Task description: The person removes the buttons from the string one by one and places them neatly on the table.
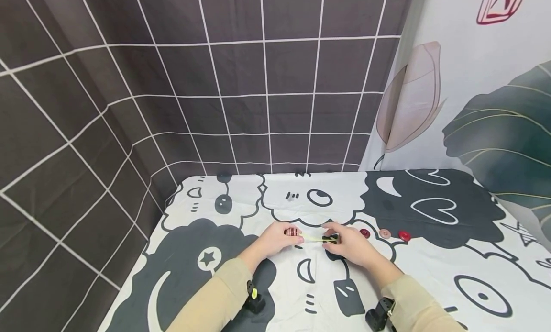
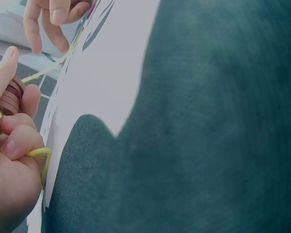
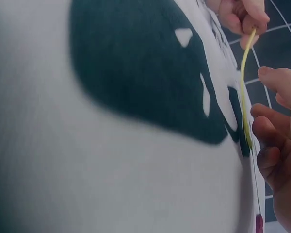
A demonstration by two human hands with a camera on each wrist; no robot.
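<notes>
My left hand point(image 1: 275, 240) grips a short stack of red and pink buttons point(image 1: 292, 232) between thumb and fingers. In the left wrist view the buttons point(image 2: 10, 98) lie face to face, and a yellow string point(image 2: 36, 76) comes out of the stack; a loop of it also hangs by the lower fingers. To the right, my right hand point(image 1: 350, 246) is beside the string's free stretch point(image 1: 316, 239). The right wrist view shows that hand's thumb and fingers point(image 3: 266, 131) apart, with the string point(image 3: 243, 82) passing just beyond the fingertips.
Right of the right hand lie three loose buttons in a row: a dark red one point(image 1: 364, 233), a pink one point(image 1: 385, 233) and a red one point(image 1: 404, 235). A black-and-white patterned cloth point(image 1: 284, 293) covers the table. A dark grid curtain point(image 1: 241, 73) hangs behind.
</notes>
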